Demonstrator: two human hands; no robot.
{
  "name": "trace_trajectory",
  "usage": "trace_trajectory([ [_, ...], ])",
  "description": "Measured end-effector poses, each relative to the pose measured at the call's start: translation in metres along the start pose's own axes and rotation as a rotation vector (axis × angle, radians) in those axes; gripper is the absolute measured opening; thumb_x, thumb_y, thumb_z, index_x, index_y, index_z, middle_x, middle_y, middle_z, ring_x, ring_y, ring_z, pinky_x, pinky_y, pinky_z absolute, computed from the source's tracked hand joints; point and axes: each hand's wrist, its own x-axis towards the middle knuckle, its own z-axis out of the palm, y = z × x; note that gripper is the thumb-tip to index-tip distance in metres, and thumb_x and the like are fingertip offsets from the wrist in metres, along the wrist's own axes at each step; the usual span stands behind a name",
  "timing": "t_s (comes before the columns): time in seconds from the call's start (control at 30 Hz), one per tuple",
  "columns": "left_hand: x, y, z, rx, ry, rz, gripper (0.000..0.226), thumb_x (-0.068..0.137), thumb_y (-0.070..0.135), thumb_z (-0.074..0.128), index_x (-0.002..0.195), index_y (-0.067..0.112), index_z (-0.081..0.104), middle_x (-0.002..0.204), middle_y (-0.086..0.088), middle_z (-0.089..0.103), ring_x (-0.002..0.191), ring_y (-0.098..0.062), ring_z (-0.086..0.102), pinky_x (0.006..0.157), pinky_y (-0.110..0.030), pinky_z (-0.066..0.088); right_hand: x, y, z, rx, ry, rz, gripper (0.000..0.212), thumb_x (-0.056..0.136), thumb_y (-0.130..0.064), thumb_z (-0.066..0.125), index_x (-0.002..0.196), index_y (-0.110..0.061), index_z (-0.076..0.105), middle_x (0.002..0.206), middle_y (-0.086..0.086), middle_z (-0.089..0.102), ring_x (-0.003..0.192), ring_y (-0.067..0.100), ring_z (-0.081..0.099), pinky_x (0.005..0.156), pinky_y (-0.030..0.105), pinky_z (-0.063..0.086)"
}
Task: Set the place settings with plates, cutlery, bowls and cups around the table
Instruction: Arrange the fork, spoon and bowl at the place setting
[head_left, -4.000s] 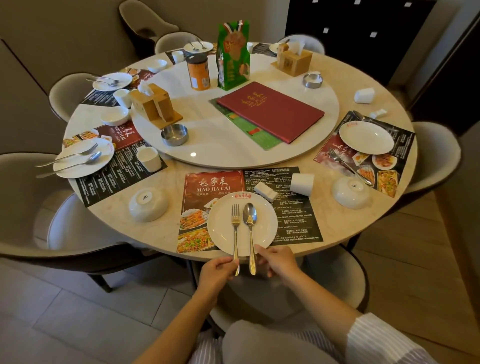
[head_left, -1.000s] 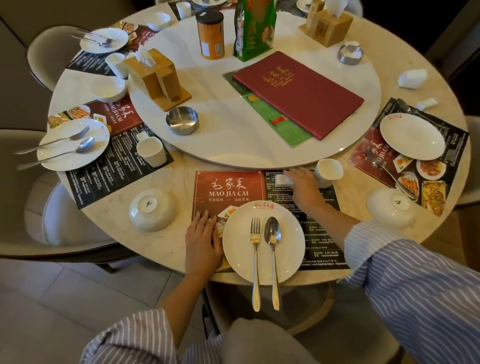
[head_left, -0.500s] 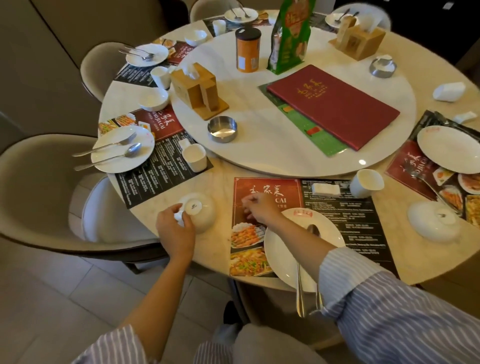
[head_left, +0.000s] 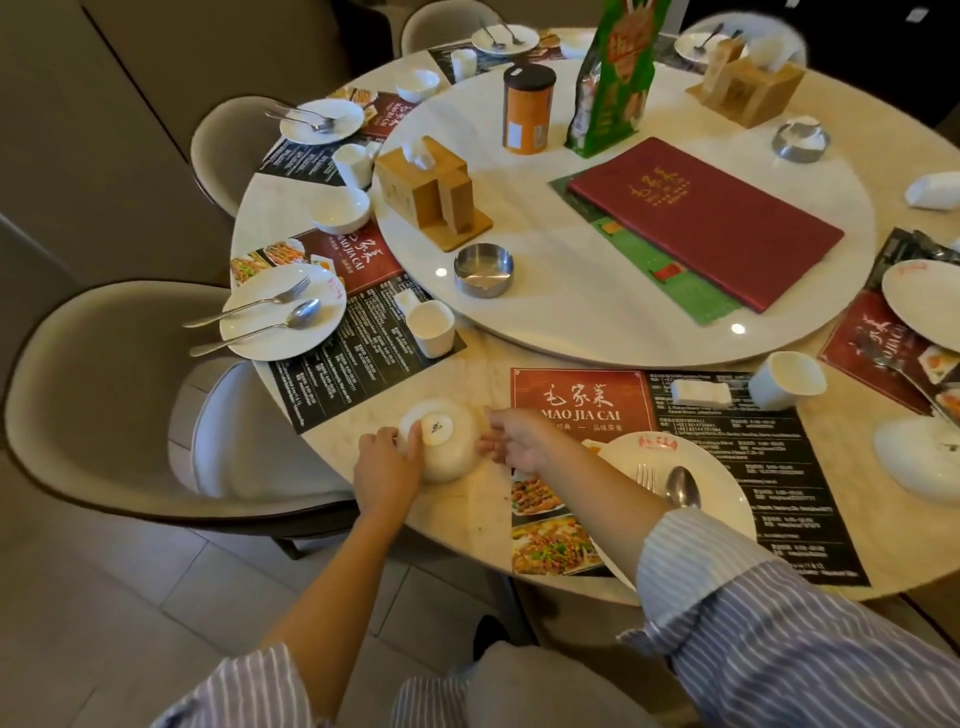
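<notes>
Head view: white bowl (head_left: 441, 453), upside down, foot ring uppermost, on the bare worktop (head_left: 483, 387) just left of the near placemat (head_left: 582, 410). Left hand (head_left: 387, 467) curled against the bowl's left wall, one finger laid up beside the foot ring. Right hand (head_left: 511, 441) at the right wall, fingers loosely bent toward it; actual contact there not resolvable. Plate (head_left: 722, 483) with fork (head_left: 645, 475) and spoon (head_left: 683, 486) on the placemat, partly under the right sleeve; cup (head_left: 787, 380) beyond. Likely glazed ceramic: rigid, fairly light, smooth and slippery, chip-prone at the rim. Best purchase probably opposite walls low near the rim, or the foot ring, for turning upright.
</notes>
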Motion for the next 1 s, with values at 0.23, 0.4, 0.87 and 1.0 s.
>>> trace_trajectory([
  [0.23,0.014,0.02,0.003,-0.095,-0.141,0.1,0.059,0.089,0.063,0.032,0.089,0.016,0.068,0.079,-0.005,0.068,0.072,-0.022,0.065,0.063,-0.032,0.05,-0.012,-0.01,-0.018,0.216,-0.064,0.016,0.009,0.097,-0.01,0.053,0.094,-0.002,0.054,0.083,0.013,0.055,0.064,0.018,0.056,0.047,0.022,0.055],
  [0.4,0.022,0.05,-0.001,-0.542,-0.329,-0.219,0.045,0.095,0.054,0.041,0.085,0.015,0.061,0.083,-0.01,0.07,0.068,-0.026,0.071,0.063,-0.033,0.06,-0.03,-0.027,-0.038,0.148,-0.135,-0.132,0.013,0.091,-0.006,0.061,0.103,-0.009,0.057,0.073,0.007,0.059,0.059,0.014,0.056,0.048,0.021,0.053],
  [0.87,0.044,0.088,0.012,-0.74,-0.602,-0.408,0.038,0.092,0.02,0.058,0.124,-0.001,0.052,0.112,-0.02,0.063,0.09,-0.027,0.068,0.065,-0.029,0.058,-0.037,-0.022,-0.088,-0.595,0.082,-0.694,0.018,0.085,-0.012,0.07,0.102,-0.006,0.074,0.105,0.0,0.067,0.082,0.015,0.065,0.075,0.019,0.054],
  [1.0,0.039,0.093,0.025,-0.796,-0.562,-0.352,0.037,0.093,0.019,0.059,0.123,-0.002,0.055,0.101,-0.015,0.065,0.091,-0.027,0.067,0.07,-0.03,0.058,-0.023,-0.005,-0.096,-0.419,0.209,-0.737,0.034,0.087,-0.012,0.068,0.121,-0.011,0.064,0.13,0.0,0.057,0.099,0.02,0.065,0.085,0.035,0.058],
])
